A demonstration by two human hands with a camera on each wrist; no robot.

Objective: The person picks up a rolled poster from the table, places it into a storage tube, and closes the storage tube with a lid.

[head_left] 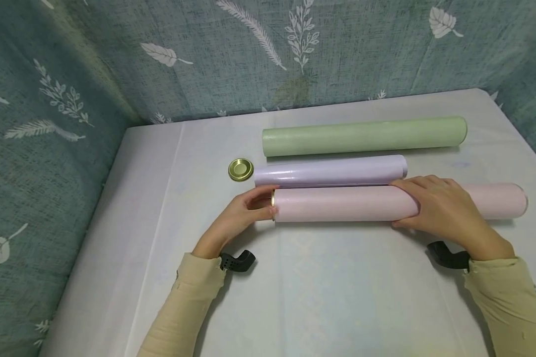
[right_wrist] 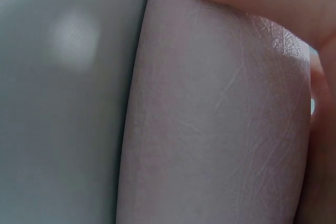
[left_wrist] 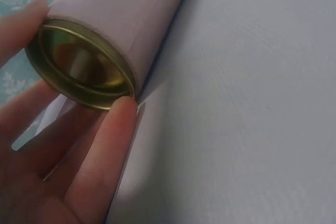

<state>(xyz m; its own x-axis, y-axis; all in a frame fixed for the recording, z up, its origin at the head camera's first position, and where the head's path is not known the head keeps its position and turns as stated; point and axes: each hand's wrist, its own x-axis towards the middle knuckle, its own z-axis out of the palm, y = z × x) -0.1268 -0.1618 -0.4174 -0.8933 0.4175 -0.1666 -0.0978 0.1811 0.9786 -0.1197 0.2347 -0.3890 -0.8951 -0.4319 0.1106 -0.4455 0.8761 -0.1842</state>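
While pinching the cap [left_wrist: 86,62] with the left hand [head_left: 234,214] and gripping the pink tube [head_left: 339,204] with the right hand [head_left: 446,213], perhaps risking a crooked cap by pressing unevenly.

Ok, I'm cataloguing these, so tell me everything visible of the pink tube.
The pink tube, long and cylindrical, looks like faintly creased card and lies crosswise on the table, in front of the purple roll. A gold, metallic-looking cap sits at its left end, pinched by the left hand; the right hand grips the tube right of centre.
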